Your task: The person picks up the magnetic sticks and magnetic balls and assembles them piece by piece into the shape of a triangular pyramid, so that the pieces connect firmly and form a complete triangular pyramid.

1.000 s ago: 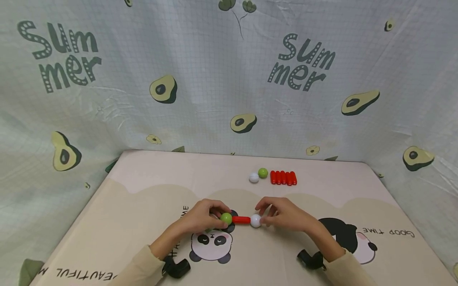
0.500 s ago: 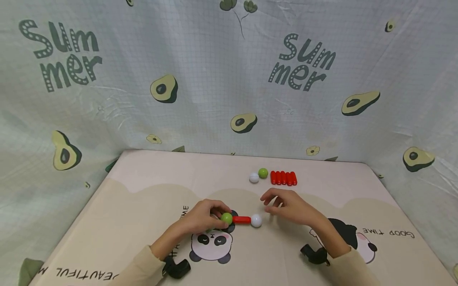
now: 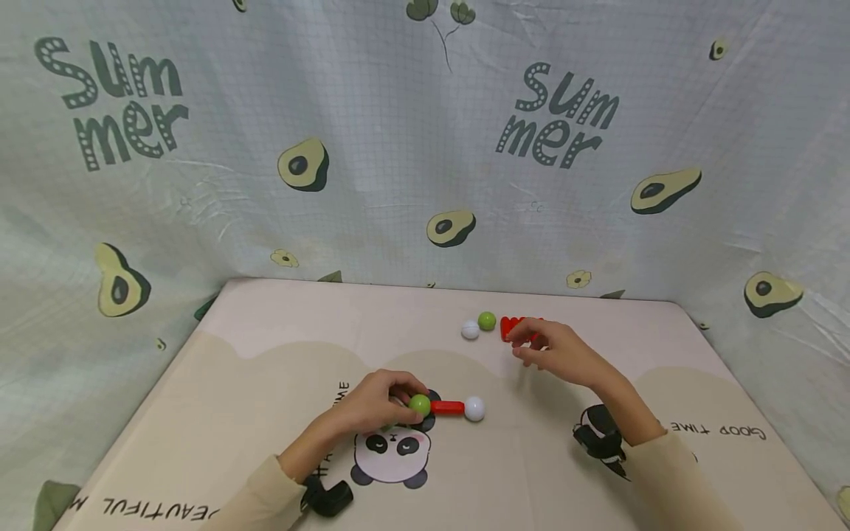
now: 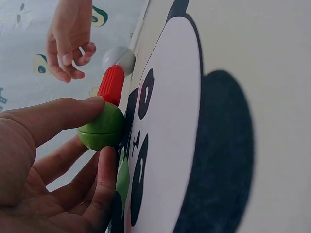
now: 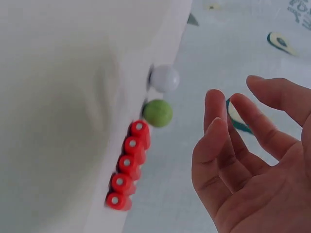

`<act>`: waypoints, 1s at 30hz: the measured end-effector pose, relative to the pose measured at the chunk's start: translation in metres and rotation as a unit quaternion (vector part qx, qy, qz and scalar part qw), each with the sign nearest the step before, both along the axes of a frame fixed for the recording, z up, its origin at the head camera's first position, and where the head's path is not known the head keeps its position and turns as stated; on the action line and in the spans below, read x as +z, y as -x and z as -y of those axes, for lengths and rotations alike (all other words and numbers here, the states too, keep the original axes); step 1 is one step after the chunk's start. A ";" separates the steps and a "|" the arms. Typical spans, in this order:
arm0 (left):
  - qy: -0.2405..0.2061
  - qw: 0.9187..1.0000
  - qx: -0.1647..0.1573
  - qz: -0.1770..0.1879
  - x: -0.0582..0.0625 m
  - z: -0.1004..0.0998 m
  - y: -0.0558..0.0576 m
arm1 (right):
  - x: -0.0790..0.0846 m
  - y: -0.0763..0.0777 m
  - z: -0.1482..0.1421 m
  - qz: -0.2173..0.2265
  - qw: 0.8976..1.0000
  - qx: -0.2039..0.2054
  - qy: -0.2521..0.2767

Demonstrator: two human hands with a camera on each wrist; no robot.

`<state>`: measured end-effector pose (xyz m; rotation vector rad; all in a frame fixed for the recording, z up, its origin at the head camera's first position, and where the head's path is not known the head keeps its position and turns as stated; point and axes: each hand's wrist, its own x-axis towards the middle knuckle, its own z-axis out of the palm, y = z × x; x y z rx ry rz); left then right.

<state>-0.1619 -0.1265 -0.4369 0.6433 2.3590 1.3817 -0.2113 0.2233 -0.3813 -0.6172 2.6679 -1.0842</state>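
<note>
My left hand [image 3: 378,402] pinches a green ball [image 4: 102,127] between thumb and fingers, low over the panda print. A red rod [image 3: 448,408] joins that ball to a white ball [image 3: 474,408], and the three make a short row on the table. My right hand [image 3: 558,350] is raised with loosely bent fingers, nothing between them, in front of a row of several red rods [image 5: 127,162]; in the head view it partly covers them. Beside the rods sit a second green ball [image 3: 487,321] and a second white ball [image 3: 470,330].
The table [image 3: 285,317] has a printed cover with a panda [image 3: 393,451] and lettering. Behind it hangs a cloth backdrop [image 3: 372,110] with avocado prints. A black wrist device [image 3: 327,497] is at the left wrist, another [image 3: 599,435] at the right.
My right hand has left the joined white ball and moved away and to the right, up to the red rods. The left hand has stayed in place on the green ball.
</note>
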 end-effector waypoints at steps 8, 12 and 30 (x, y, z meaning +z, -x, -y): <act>0.003 1.000 -0.002 0.000 -0.001 0.000 0.000 | 0.002 0.028 -0.021 -0.014 0.999 -0.038 -0.005; 0.004 1.000 -0.002 -0.001 -0.001 0.000 0.000 | 0.004 0.039 -0.026 -0.023 0.997 -0.066 -0.021; 0.002 1.000 0.000 0.002 -0.003 0.000 0.001 | -0.014 0.064 -0.054 0.054 0.989 -0.105 -0.086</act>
